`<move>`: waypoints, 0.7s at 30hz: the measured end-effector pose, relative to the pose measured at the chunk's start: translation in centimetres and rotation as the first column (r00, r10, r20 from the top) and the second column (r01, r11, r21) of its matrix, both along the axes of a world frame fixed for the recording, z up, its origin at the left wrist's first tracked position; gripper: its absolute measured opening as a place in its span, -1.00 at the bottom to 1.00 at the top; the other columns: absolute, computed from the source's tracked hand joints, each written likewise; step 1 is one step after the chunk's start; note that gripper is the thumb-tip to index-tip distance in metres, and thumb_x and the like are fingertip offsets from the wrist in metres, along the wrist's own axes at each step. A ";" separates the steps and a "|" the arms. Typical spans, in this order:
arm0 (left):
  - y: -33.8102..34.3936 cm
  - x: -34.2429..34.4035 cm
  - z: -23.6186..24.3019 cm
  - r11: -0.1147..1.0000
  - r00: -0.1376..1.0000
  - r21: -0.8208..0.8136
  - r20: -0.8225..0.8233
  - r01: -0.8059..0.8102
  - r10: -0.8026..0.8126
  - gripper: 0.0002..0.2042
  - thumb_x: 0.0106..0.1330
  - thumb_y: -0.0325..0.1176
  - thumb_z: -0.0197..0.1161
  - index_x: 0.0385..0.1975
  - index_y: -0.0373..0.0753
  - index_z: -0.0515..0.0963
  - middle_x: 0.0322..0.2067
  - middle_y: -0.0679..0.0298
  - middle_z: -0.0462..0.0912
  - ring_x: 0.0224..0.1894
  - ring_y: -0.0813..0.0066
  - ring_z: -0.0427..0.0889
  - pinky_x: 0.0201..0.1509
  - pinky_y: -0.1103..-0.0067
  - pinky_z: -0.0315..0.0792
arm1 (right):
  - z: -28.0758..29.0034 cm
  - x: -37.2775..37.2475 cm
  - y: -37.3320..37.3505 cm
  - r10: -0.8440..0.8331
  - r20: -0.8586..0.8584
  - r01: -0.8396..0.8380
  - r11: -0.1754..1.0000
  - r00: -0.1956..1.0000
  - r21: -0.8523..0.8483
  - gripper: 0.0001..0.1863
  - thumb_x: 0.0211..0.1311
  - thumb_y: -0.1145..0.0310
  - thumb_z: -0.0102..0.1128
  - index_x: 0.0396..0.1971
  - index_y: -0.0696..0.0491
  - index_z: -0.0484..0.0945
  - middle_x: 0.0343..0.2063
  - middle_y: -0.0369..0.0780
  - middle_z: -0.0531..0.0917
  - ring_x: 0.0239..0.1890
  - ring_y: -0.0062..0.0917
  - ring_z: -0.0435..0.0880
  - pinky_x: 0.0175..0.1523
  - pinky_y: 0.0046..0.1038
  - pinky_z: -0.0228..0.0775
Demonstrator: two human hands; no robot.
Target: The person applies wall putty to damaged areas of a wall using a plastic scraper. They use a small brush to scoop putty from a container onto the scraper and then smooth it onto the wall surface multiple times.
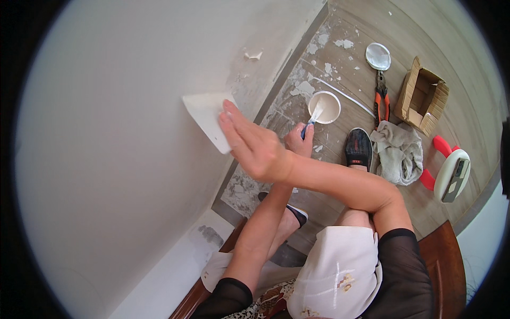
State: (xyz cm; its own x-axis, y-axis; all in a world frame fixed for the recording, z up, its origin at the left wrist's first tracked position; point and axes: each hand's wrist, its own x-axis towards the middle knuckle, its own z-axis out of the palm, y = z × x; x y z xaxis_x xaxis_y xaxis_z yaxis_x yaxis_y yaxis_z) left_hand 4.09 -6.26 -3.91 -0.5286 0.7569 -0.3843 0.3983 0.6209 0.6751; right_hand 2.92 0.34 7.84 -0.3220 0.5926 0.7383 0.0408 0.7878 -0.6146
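Scraper (pixel 207 113): wht., thin, flat, approx. trapezoidal.

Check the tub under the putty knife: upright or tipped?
Upright: the white tub has its round mouth uppermost, beneath the putty knife in the left hand.

This looks like a home, with wood-look floor (pixel 446 37), grey skirting (pixel 291 63) and brown woodwork (pixel 446 263).

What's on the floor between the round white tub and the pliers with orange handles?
A thin white strip lies between them, in the head view.
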 end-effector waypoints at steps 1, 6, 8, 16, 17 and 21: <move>-2.0 -0.9 -2.9 1.000 1.000 -0.002 -0.008 -0.006 0.005 -0.73 0.24 -0.27 0.12 -0.59 -0.34 0.40 -0.71 0.21 0.35 -0.62 0.60 0.21 -0.53 0.49 0.18 | 0.1 0.9 -0.3 0.043 -0.033 -0.047 0.993 0.999 -0.110 -0.44 -0.24 0.60 0.11 -0.11 0.52 0.32 -0.12 0.32 0.42 -0.20 -0.01 0.58 -0.18 -0.35 0.52; -1.3 0.0 -4.0 0.971 0.973 0.161 -0.176 0.176 -0.147 -0.78 0.15 -0.30 0.16 -0.31 -0.31 0.51 -0.53 0.00 0.56 -0.42 0.03 0.58 -0.38 0.39 0.39 | -3.1 4.5 3.2 -0.188 0.058 0.190 0.829 0.980 -0.526 -0.56 -0.06 0.64 0.07 -0.06 0.28 0.41 -0.18 0.08 0.54 -0.40 -0.20 0.61 -0.37 -0.41 0.47; 0.3 0.8 -1.1 0.972 0.998 0.227 -0.001 0.065 -0.067 -0.75 0.13 -0.30 0.17 -0.24 -0.29 0.50 -0.47 -0.04 0.56 -0.35 0.07 0.59 -0.35 0.41 0.40 | -4.1 4.1 5.8 -0.248 0.088 0.256 0.813 0.965 -0.523 -0.58 -0.05 0.63 0.07 -0.08 0.28 0.42 -0.22 0.08 0.55 -0.42 -0.19 0.60 -0.36 -0.40 0.46; -5.1 -1.8 -8.3 0.844 0.984 0.534 0.170 -0.048 -0.052 -0.65 0.36 -0.09 -0.03 -0.13 -0.27 0.39 -0.39 0.28 0.49 -0.39 0.47 0.49 -0.27 0.57 0.40 | -3.7 -3.4 2.8 -0.225 0.035 0.219 0.885 0.974 -0.411 -0.56 -0.08 0.57 0.12 -0.10 0.36 0.37 -0.20 0.16 0.50 -0.32 -0.10 0.59 -0.25 -0.33 0.49; -4.3 -1.5 -6.5 0.843 0.981 0.535 0.184 -0.049 -0.060 -0.65 0.36 -0.09 -0.03 -0.13 -0.27 0.39 -0.39 0.28 0.49 -0.39 0.47 0.49 -0.27 0.57 0.40 | -4.0 -3.0 1.9 -0.170 0.066 0.182 0.922 0.983 -0.343 -0.53 -0.08 0.59 0.09 -0.09 0.44 0.31 -0.15 0.24 0.45 -0.23 -0.02 0.56 -0.16 -0.29 0.49; -3.4 -2.0 -0.3 0.902 0.748 -0.103 0.524 -0.419 0.407 -0.50 0.30 0.16 -0.14 -0.32 -0.24 0.42 -0.73 0.41 0.35 -0.81 0.75 0.23 -0.77 0.73 0.13 | -2.0 -4.1 -2.1 -0.069 0.047 0.081 0.944 0.997 -0.321 -0.48 -0.13 0.59 0.11 -0.08 0.47 0.29 -0.10 0.33 0.38 -0.16 0.06 0.53 -0.08 -0.31 0.48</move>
State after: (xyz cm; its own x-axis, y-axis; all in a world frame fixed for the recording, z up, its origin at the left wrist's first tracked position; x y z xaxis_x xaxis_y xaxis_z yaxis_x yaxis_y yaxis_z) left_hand 2.12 -9.63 -4.21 -0.5147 0.5226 -0.6797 -0.3096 0.6260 0.7158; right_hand -1.17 -1.72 5.88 -0.2894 0.8203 0.4933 0.1175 0.5419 -0.8322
